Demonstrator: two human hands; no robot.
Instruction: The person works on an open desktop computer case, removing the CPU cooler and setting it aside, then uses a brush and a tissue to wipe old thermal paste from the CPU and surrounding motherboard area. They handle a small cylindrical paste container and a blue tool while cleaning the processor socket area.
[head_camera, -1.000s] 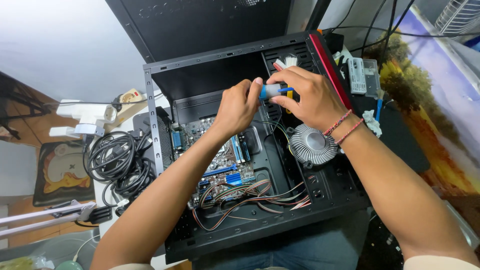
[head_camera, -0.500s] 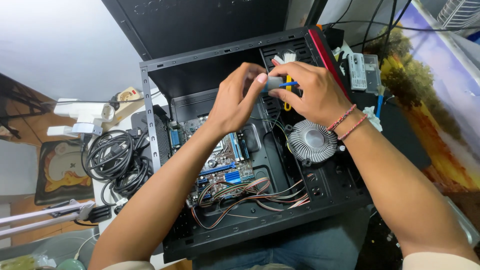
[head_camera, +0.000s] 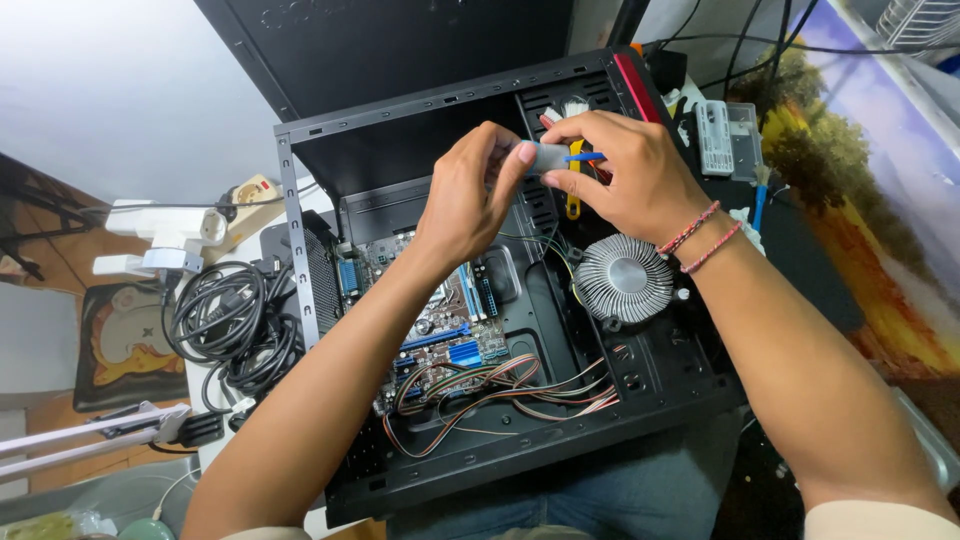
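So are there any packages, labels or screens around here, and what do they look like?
Clear plastic case: right of the computer case, rectangular, pale contents inside.
Small grey tube: held between both hands, blue tip.
No screens in view; no labels that can be made out.

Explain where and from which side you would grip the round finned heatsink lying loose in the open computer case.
Probably grip the round finned heatsink by its outer rim, coming from above: it lies flat with its smooth centre disc up, the fins look thin, and the case floor beside it is open.
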